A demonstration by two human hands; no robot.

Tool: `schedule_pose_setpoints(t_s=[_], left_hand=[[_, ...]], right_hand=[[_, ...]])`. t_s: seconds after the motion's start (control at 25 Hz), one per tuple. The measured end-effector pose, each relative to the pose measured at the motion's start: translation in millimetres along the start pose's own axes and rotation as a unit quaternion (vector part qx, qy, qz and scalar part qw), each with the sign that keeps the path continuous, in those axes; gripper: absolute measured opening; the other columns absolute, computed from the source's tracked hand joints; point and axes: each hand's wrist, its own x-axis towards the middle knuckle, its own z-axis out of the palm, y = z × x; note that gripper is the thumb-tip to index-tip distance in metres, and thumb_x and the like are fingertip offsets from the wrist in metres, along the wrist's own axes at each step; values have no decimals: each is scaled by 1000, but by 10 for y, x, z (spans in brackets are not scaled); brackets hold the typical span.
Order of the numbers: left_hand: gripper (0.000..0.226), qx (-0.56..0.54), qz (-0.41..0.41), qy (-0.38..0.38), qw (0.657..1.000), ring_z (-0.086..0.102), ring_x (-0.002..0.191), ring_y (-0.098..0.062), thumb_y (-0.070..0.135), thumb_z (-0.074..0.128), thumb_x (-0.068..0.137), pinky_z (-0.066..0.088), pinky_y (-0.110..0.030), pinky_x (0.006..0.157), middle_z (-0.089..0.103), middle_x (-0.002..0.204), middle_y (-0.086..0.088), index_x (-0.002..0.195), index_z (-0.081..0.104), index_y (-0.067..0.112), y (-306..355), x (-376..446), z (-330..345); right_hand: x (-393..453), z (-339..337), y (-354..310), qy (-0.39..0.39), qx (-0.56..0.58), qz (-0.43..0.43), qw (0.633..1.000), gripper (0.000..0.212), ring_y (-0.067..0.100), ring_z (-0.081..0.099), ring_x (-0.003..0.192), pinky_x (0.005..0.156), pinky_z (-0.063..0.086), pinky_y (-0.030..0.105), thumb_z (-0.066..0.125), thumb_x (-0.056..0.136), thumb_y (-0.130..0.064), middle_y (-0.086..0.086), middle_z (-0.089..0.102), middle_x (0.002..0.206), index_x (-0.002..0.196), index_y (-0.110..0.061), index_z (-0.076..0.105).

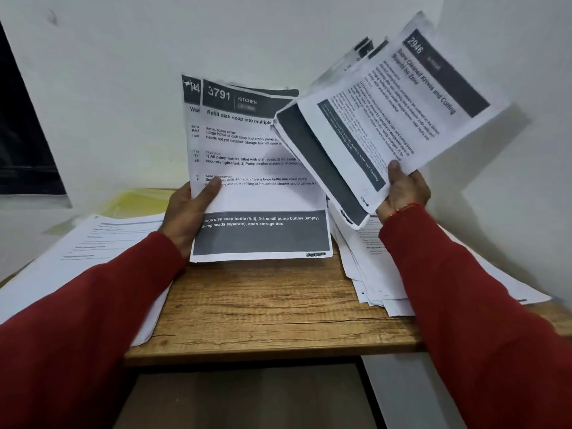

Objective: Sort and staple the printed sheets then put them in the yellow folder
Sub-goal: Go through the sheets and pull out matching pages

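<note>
My left hand (188, 212) grips a few printed sheets (257, 168) by their left edge, upright above the table; the front one is headed 3791 KITCHEN. My right hand (404, 190) holds a thicker fanned bundle of printed sheets (387, 119), tilted to the right, with a page headed 2946 on top. The two bundles overlap near the middle. The yellow folder (139, 201) lies flat at the back left of the table, partly under loose pages. No stapler is in view.
A small wooden table (263, 308) stands against a white wall. A pile of printed pages (102, 243) lies on its left side, overhanging the edge. A messier stack (371, 274) covers the right side. A dark window is at far left.
</note>
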Motion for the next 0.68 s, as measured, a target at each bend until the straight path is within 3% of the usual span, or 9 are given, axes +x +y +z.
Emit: schedule_pose_setpoints(t_s=[0.24, 0.44, 0.6, 0.68], left_hand=[[14, 12, -1, -11, 1000, 73, 83, -16, 23, 63, 95, 60, -30, 70, 77, 98, -1, 106, 70, 17, 3, 2, -13], [18, 35, 0, -37, 999, 74, 84, -14, 23, 56, 100, 59, -28, 70, 77, 99, 0, 112, 67, 17, -6, -18, 25], [63, -4, -78, -126, 989, 64, 119, -26, 63, 40, 96, 51, -44, 100, 64, 134, -10, 138, 57, 19, -4, 6, -28], [65, 51, -55, -134, 988, 65, 118, -27, 62, 57, 88, 49, -50, 103, 68, 128, -7, 135, 59, 17, -12, 4, -7]], right_hand=[[-156, 78, 61, -84, -15, 22, 996, 3, 44, 67, 101, 85, 54, 62, 67, 88, 1, 26, 69, 108, 90, -1, 67], [-388, 169, 216, -181, -75, 65, 978, 8, 43, 66, 102, 89, 53, 60, 62, 90, 6, 29, 66, 114, 94, 0, 66], [-560, 221, 398, -250, -161, 48, 953, 14, 41, 67, 103, 93, 53, 54, 64, 89, 5, 26, 69, 109, 99, -2, 69], [-601, 238, 459, -265, -216, 12, 940, 16, 32, 71, 94, 89, 57, 47, 66, 88, 2, 17, 73, 102, 103, -3, 70]])
